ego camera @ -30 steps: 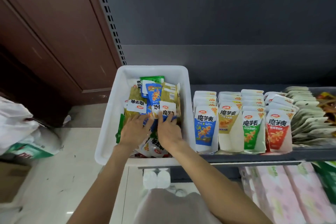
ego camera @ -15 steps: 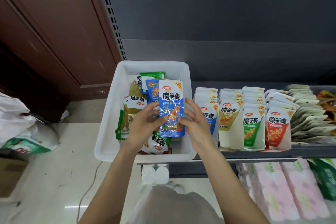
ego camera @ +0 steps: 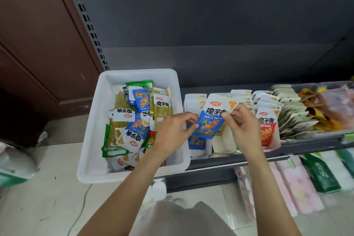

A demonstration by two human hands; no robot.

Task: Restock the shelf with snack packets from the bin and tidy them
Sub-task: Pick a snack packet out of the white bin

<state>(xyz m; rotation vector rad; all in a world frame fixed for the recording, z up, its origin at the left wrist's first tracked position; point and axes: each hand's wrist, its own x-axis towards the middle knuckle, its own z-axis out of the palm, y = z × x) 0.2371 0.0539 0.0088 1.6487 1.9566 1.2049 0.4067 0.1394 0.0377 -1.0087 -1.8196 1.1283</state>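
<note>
Shelf: dark grey metal, running from the middle to the right edge, carrying rows of upright snack packets
Bin: white plastic, sitting at the shelf's left end with its near-left corner hanging over the floor; a loose heap of blue, green, yellow and white packets lies inside
Blue row: leftmost row on the shelf, just beside the bin, packets standing in a white paper tray
Red row: farther right on the shelf, packets standing face forward
Fanned stack: pale packets lying on their sides, right of the red row
Lower shelf goods: pink and green soft packs under the shelf
Blue packet: held in the air above the blue row, tilted with its top leaning right, label facing the camera
Left hand: thumb and forefinger pinch the blue packet's left edge, other fingers curled
Right hand: thumb and fingertips pinch the blue packet's upper right edge, fingers bent close together
</note>
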